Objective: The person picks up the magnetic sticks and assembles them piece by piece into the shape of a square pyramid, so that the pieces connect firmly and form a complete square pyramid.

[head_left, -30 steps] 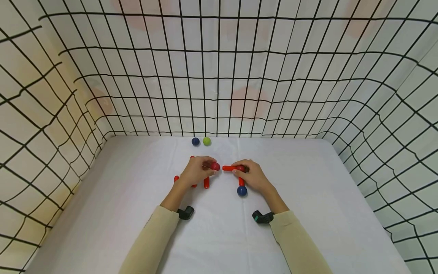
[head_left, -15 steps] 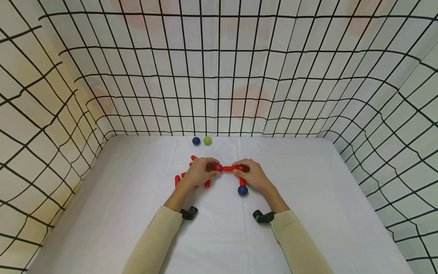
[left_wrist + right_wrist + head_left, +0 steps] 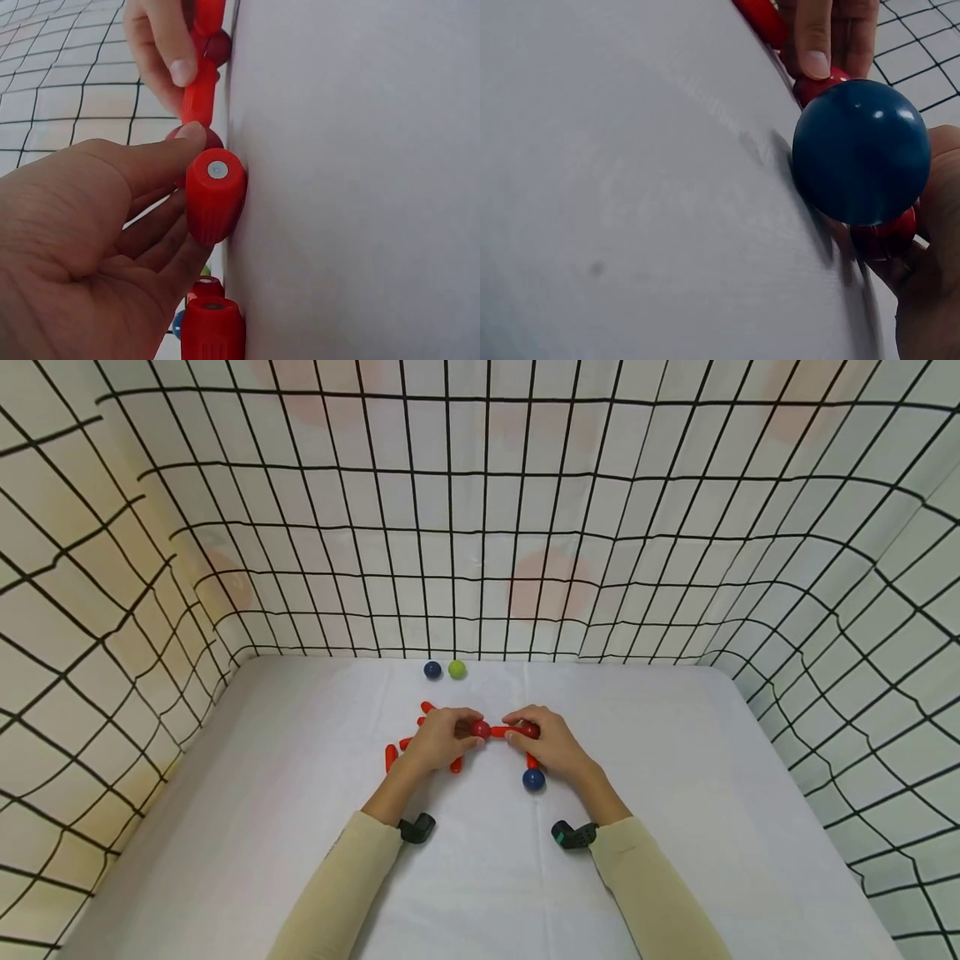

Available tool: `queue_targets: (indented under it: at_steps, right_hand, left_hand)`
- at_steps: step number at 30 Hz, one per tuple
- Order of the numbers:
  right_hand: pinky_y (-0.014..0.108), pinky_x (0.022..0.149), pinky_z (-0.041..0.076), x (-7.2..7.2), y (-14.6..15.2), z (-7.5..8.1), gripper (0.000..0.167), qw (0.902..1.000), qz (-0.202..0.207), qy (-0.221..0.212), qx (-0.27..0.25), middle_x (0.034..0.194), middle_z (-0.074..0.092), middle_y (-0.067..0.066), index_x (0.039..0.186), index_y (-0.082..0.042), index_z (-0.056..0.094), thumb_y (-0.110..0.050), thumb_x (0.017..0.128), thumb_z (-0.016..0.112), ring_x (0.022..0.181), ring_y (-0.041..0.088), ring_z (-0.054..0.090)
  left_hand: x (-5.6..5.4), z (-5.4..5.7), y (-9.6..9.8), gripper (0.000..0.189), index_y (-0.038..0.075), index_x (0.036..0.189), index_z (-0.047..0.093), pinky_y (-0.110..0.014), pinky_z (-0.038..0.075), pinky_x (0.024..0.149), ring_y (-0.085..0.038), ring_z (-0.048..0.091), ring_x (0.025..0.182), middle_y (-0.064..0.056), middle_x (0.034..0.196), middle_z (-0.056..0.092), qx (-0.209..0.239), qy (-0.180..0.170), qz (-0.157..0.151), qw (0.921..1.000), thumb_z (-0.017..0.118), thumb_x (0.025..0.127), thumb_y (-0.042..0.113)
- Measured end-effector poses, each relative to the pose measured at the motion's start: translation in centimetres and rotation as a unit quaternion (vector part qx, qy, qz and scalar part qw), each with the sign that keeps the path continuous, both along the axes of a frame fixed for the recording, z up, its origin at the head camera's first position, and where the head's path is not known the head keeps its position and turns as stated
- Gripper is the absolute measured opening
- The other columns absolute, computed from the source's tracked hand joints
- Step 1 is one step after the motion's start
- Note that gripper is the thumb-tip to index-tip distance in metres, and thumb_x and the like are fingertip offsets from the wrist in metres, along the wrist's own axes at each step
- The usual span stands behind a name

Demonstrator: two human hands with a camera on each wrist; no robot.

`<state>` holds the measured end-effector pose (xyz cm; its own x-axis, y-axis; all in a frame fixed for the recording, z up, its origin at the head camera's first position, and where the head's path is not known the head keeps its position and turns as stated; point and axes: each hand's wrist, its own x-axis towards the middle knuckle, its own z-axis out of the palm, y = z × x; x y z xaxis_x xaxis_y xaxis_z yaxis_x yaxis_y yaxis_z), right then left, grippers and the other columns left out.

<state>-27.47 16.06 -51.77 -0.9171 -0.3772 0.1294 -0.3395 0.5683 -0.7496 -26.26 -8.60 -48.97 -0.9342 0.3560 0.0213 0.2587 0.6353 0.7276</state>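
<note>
One red ball (image 3: 481, 728) sits near the middle of the white bench (image 3: 480, 885), pinched by the left hand (image 3: 437, 742) with thumb and fingers nearly closed, and appears to touch the left end of a red rod (image 3: 500, 732). At that rod's right end, the right hand (image 3: 553, 742) has its thumb and fingers drawn in around a second red ball (image 3: 532, 730), from which a shorter-looking rod (image 3: 532, 762) runs nearward to a blue ball (image 3: 534, 780). More red rods (image 3: 392, 757) lie left, some partly hidden by the left hand.
</note>
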Motion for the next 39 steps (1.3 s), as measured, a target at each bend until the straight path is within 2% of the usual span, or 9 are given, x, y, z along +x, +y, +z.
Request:
queue_targets:
  at_steps: [4,8,17,21,25,31,35,39]
  right_hand:
    - [0.052,0.109,0.049,0.0,0.0,0.4,0.026,0.9998,0.008,-0.015,0.01,0.125,0.071,0.0,0.121,-0.024,0.075,-0.027,0.095,0.075,0.122,0.026,0.06]
    - [0.05,0.107,0.05,0.0,0.3,0.4,0.025,0.9997,-0.001,-0.025,0.007,0.124,0.071,0.0,0.119,-0.025,0.075,-0.026,0.094,0.076,0.12,0.025,0.061]
    - [0.048,0.105,0.05,1.0,0.8,0.8,0.027,0.9992,-0.023,-0.032,0.007,0.125,0.071,0.001,0.12,-0.022,0.074,-0.026,0.094,0.076,0.119,0.025,0.06]
    - [0.043,0.097,0.052,1.2,1.1,0.6,0.028,0.9995,-0.021,-0.022,0.012,0.12,0.071,0.002,0.123,-0.022,0.072,-0.025,0.095,0.075,0.11,0.023,0.06]
    - [0.035,0.087,0.052,1.5,1.4,0.4,0.031,0.9997,-0.019,-0.004,0.012,0.115,0.07,0.003,0.125,-0.02,0.071,-0.023,0.094,0.075,0.098,0.021,0.058]
    - [0.025,0.067,0.05,1.8,1.7,0.3,0.036,0.9999,-0.016,0.0,-0.004,0.105,0.067,0.004,0.128,-0.016,0.068,-0.019,0.093,0.076,0.079,0.018,0.056]
    - [0.023,0.059,0.048,2.0,1.7,0.4,0.042,0.9997,-0.015,-0.008,-0.015,0.092,0.061,0.005,0.132,-0.014,0.065,-0.015,0.091,0.075,0.07,0.016,0.055]
    - [0.023,0.052,0.048,2.2,1.7,0.4,0.05,0.9994,-0.014,-0.022,-0.023,0.08,0.058,0.004,0.138,-0.017,0.061,-0.012,0.09,0.075,0.062,0.015,0.054]
  left_hand:
    - [0.1,0.1,0.1,0.043,0.01,0.134,0.068,-0.037,0.058,0.098,-0.018,0.07,0.107,-0.003,0.118,0.074,-0.001,-0.003,-0.002,1.0,0.079,0.093,0.018]
    - [0.2,0.2,0.1,0.043,0.01,0.132,0.069,-0.037,0.058,0.099,-0.019,0.07,0.109,-0.004,0.118,0.075,0.006,-0.005,-0.001,1.0,0.079,0.092,0.018]
    - [0.1,0.7,-1.0,0.036,0.008,0.129,0.071,-0.036,0.059,0.098,-0.019,0.073,0.109,-0.006,0.118,0.076,0.045,0.004,0.009,0.9989,0.076,0.094,0.018]
    - [-0.2,0.8,-2.3,0.033,0.007,0.126,0.072,-0.035,0.06,0.094,-0.019,0.074,0.102,-0.007,0.115,0.076,0.053,0.026,0.024,0.998,0.076,0.095,0.017]
    - [-0.6,1.0,-3.7,0.032,0.007,0.126,0.072,-0.035,0.062,0.088,-0.019,0.074,0.097,-0.006,0.11,0.076,0.053,0.032,0.045,0.9971,0.075,0.095,0.016]
    - [-1.3,1.1,-5.7,0.032,0.008,0.128,0.071,-0.043,0.059,0.098,-0.027,0.07,0.109,-0.008,0.115,0.075,0.033,0.043,0.063,0.9966,0.073,0.097,0.016]
    - [-1.7,1.2,-6.6,0.03,0.011,0.131,0.07,-0.047,0.056,0.101,-0.033,0.065,0.117,-0.01,0.123,0.071,0.016,0.022,0.075,0.9968,0.065,0.101,0.013]
    - [-2.1,1.2,-7.0,0.037,0.014,0.135,0.068,-0.048,0.058,0.098,-0.035,0.06,0.124,-0.011,0.138,0.064,-0.003,-0.006,0.075,0.9972,0.056,0.101,0.004]
